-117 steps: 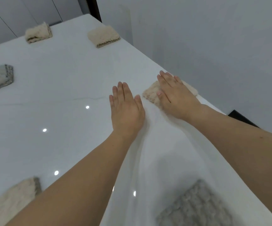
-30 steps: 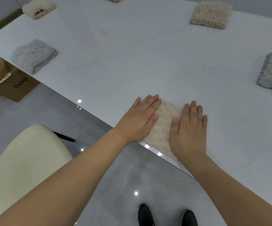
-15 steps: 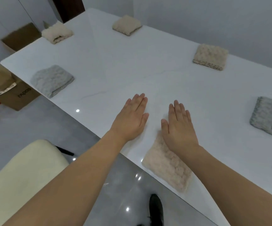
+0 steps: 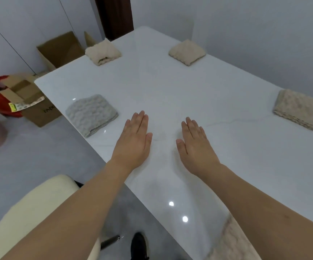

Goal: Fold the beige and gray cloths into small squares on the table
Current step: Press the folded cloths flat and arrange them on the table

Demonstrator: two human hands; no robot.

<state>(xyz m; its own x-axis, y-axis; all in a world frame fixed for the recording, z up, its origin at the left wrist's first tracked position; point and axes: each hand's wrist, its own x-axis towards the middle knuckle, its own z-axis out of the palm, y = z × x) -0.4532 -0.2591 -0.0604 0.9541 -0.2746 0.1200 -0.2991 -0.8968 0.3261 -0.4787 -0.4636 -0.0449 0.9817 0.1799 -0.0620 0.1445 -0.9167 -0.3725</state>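
One partly legible cardboard box (image 4: 39, 111) print

A glossy white tabletop (image 4: 170, 87) carries five folded cloths: a gray cloth (image 4: 91, 114) near its left edge, a cream cloth (image 4: 103, 51) and a beige cloth (image 4: 187, 51) at the far end, a tan cloth (image 4: 298, 108) at right, and a pale cloth (image 4: 230, 241) at the near edge.

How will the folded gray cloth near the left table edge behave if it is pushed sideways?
The gray cloth looks soft and thick, so it would probably bunch or unfold, not move stiffly. The table looks glossy, so it may slide easily. It lies close to the edge and could fall off.
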